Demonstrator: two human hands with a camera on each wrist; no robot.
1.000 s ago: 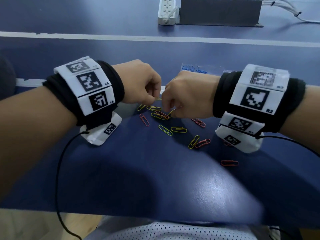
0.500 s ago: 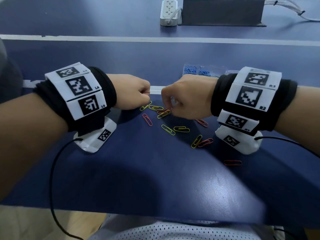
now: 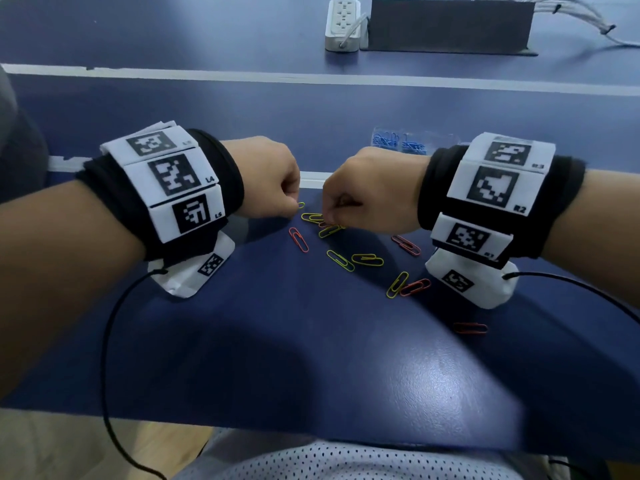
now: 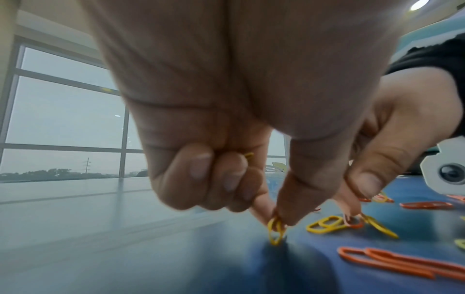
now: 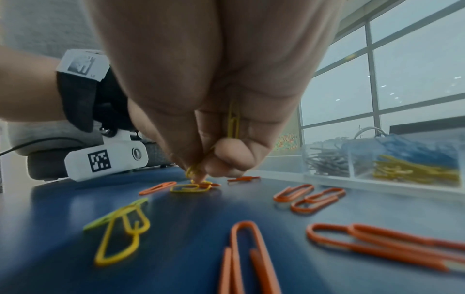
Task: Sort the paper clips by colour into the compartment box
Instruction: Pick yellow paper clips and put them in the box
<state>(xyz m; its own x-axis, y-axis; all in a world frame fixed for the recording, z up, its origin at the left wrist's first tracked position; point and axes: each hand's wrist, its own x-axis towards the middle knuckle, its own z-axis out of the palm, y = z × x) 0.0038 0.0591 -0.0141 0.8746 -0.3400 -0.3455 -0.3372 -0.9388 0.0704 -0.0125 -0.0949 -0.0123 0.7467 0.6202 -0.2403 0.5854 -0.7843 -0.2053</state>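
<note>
**Yellow clips pinched at the near edge of the scatter, box beyond the right hand**

Left hand (image 4: pixel 226 123) pinches a yellow paper clip (image 4: pixel 275 230) between thumb and forefinger, the clip hanging nearly upright with its lower loop at the blue table (image 3: pixel 311 341); a second yellow clip end shows tucked under its curled fingers (image 4: pixel 219 175). Right hand (image 5: pixel 214 89) is likewise curled, a yellow clip (image 5: pixel 233 121) held along the palm, long axis roughly vertical, while its fingertips (image 5: pixel 226 159) press into a small tangle of yellow and orange clips (image 5: pixel 193 187); whether a further clip is already caught there cannot be told. Loose orange clips (image 3: pixel 298 239) and yellow-green ones (image 3: pixel 367 260) lie flat between and just behind the two hands.

Compartment box (image 5: pixel 402 163), clear-walled, stands farther across the table beyond the right hand; yellow, grey and blue clips already sit in separate cells. Judged from this layout, the right hand is nearer the box, so the yellow load probably travels forward and slightly rightward from the grip; the left hand's clip has the longer path.
</note>
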